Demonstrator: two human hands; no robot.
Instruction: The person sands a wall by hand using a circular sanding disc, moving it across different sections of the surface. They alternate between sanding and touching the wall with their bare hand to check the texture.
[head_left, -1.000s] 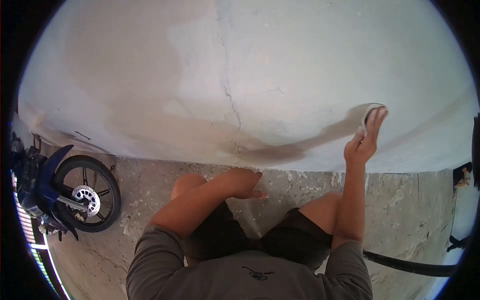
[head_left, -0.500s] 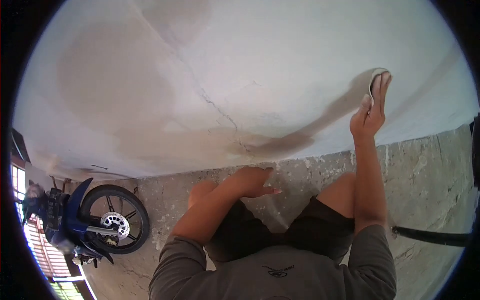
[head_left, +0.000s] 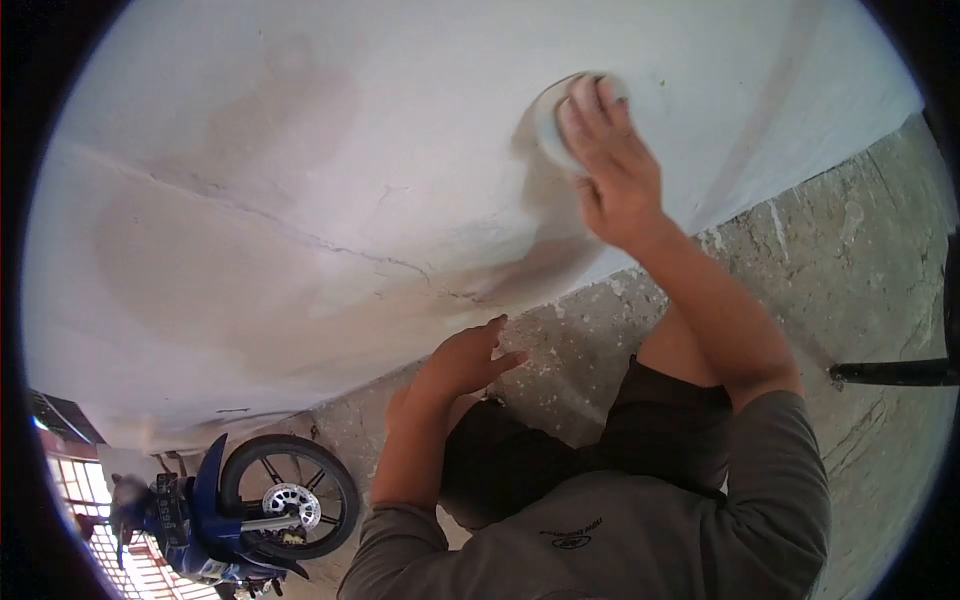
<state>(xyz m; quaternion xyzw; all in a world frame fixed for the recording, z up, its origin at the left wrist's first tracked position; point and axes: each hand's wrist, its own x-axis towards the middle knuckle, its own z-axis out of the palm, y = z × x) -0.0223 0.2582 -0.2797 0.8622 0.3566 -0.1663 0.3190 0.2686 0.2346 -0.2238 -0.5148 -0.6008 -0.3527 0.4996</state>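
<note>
My right hand (head_left: pixel 615 170) presses a pale, round-edged pad (head_left: pixel 552 120) flat against the white wall (head_left: pixel 440 90). The fingers lie over the pad and cover much of it; motion blurs them slightly, and its exact kind is hard to make out. My left hand (head_left: pixel 470 357) hangs over my left knee, near the foot of the wall, with thumb and fingers apart and nothing in it. Between the hands, a jagged crack (head_left: pixel 345 250) runs across the wall among brownish damp-looking patches (head_left: pixel 190 250).
A blue motorcycle (head_left: pixel 205 500) stands at the lower left, its front wheel (head_left: pixel 290 497) near the wall. Rough concrete floor (head_left: pixel 800 290) with white specks meets the wall's base. On the right, a dark bar (head_left: pixel 890 373) juts in above the floor.
My right hand has moved left and up along the wall with the pad. My view has turned, so wall and motorcycle appear shifted. The left hand stays by the knee.
</note>
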